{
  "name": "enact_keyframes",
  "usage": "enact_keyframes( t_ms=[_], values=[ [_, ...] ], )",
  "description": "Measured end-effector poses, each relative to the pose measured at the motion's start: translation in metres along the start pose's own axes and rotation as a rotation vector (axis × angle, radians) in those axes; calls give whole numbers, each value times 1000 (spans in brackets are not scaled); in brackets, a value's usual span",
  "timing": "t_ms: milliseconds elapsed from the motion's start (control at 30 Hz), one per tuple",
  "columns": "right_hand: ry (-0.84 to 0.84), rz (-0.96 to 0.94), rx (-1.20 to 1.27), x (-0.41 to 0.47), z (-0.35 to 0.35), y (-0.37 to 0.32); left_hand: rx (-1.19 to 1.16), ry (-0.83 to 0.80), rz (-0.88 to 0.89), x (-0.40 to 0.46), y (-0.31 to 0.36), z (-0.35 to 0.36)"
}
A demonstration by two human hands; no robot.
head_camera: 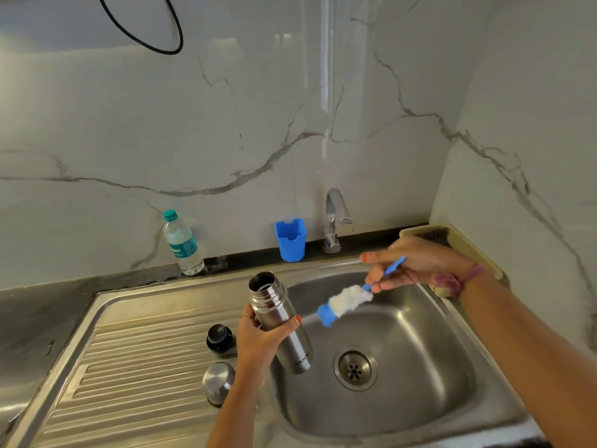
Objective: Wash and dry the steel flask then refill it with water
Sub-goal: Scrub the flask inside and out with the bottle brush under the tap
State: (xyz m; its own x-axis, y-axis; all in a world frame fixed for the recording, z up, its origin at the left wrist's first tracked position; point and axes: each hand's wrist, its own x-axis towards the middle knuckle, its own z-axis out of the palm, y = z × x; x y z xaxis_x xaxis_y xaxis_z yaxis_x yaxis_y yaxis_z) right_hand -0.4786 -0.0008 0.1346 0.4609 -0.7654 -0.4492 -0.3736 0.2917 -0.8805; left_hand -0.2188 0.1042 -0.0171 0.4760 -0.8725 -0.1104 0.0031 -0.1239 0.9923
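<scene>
My left hand point(258, 339) grips the open steel flask point(290, 337) around its middle, holding it tilted over the left edge of the sink basin point(420, 367). My right hand point(413, 265) pinches the blue handle of a bottle brush point(347, 302), whose white and blue head hangs just right of the flask, outside its mouth. On the ribbed drainboard point(135, 367) lie the flask's black stopper point(219, 338) and its steel cap point(219, 381).
The tap point(334, 218) stands behind the basin with no water running. A blue holder point(290, 239) and a plastic water bottle point(182, 244) stand at the back ledge. A beige rack point(452, 240) sits in the right corner. The drain point(355, 368) is in the basin floor.
</scene>
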Motion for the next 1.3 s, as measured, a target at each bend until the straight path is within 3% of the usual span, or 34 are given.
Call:
enact_keyframes(
  t_ms=[100, 200, 267, 400, 500, 700, 867, 967, 1067, 1233, 1300],
  values=[
    [-1, 57, -90, 1, -11, 26, 32, -22, -4, 1, -2, 4],
    [37, 62, -452, 4, -26, 50, 55, -50, 0, 0, -2, 10],
    [45, 96, -523, 3, -39, 66, 69, -60, 12, -3, 0, 14],
    [-125, 217, -153, 0, -60, 93, 98, -85, 30, -6, 2, 21],
    [-123, 326, 16, -2, -63, 114, 103, -92, 32, -5, 0, 24],
    [-62, 367, 89, -10, -49, 146, 91, -92, 18, -5, -3, 27],
    [76, 200, 94, -30, -57, 153, 94, -88, 21, -5, -4, 26],
    [-83, 211, -54, -56, -80, 140, 84, -76, 11, -3, -6, 24],
    [-244, 446, -277, -55, -78, 142, 69, -67, 11, -4, -5, 24],
    [-86, 484, -786, -13, -42, 183, 57, -85, 2, -5, -3, 31],
    [-24, 458, -810, -6, -39, 189, 65, -89, 8, -4, -2, 32]
  ],
)
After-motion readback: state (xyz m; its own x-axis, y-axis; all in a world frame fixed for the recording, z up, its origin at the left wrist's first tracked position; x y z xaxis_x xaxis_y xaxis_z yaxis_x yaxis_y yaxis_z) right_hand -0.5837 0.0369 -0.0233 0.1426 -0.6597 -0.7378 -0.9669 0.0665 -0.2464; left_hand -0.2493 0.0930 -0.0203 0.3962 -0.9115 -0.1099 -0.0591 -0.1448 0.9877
